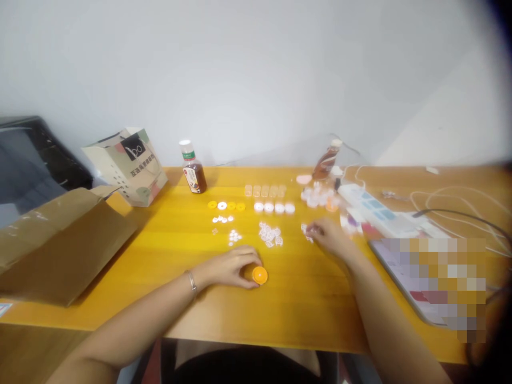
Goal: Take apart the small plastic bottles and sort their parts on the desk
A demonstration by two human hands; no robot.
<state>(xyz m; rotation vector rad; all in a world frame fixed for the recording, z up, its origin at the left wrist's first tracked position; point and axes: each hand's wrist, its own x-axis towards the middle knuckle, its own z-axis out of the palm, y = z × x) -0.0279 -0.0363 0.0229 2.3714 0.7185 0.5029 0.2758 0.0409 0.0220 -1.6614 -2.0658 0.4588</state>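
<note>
My left hand rests on the table with its thumb and fingers closed around the edge of a small round orange cup-like piece, which has a pale dot at its middle. Farther right, my right hand has its fingertips pinched at a little group of small white pieces; whether one is between the fingers is too blurred to tell. Between the hands lies a larger pile of white cut-out pieces. Left of that pile are small white bits and a short row of white pieces.
Yellow discs, white discs and peach squares form rows. Two brown-liquid bottles stand behind. A cardboard box and paper bag flank the left; a power strip, cables and a tablet the right.
</note>
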